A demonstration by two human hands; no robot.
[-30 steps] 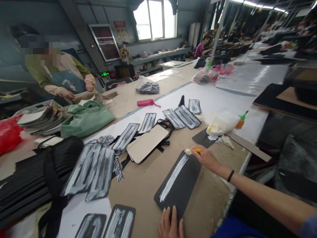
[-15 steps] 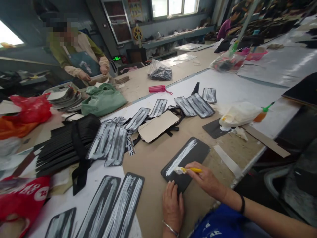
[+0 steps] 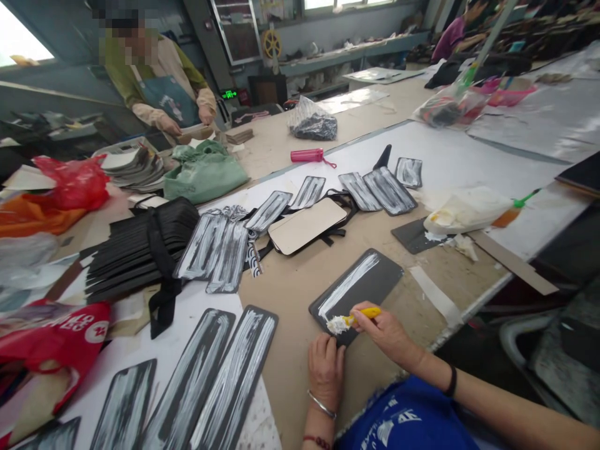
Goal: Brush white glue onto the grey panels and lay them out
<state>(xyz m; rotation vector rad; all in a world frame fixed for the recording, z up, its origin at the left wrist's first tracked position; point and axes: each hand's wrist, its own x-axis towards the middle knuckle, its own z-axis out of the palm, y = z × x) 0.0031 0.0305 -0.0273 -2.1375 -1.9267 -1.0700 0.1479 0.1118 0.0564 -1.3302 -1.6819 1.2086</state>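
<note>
In the head view a dark rectangular panel point(image 3: 375, 284) with rounded corners lies before me, a white streak of paste along its far side. My right hand point(image 3: 389, 334) is closed round the yellow handle of a brush point(image 3: 365, 314). White paste covers the brush's bristles, which touch the panel near its lower left end. At the panel's near edge rests my left hand point(image 3: 325, 369), fingers laid against it and gripping nothing. Two long panels point(image 3: 244, 369) with white streaks lie to the left. A beige board point(image 3: 307, 226) sits beyond, on black straps.
A plastic bag of white paste point(image 3: 462, 212) lies on a dark scrap point(image 3: 412, 236), beside an orange bottle point(image 3: 510, 211) with a green nozzle. Black folded pieces point(image 3: 135, 250) are stacked at left. A pink cylinder point(image 3: 307, 155) lies farther back. Across the table stands a co-worker point(image 3: 164, 94).
The brush has moved slightly down and left, to the panel's lower left end, and its handle tilts up more. My left fingers have drawn closer together. The whole view has shifted a little.
</note>
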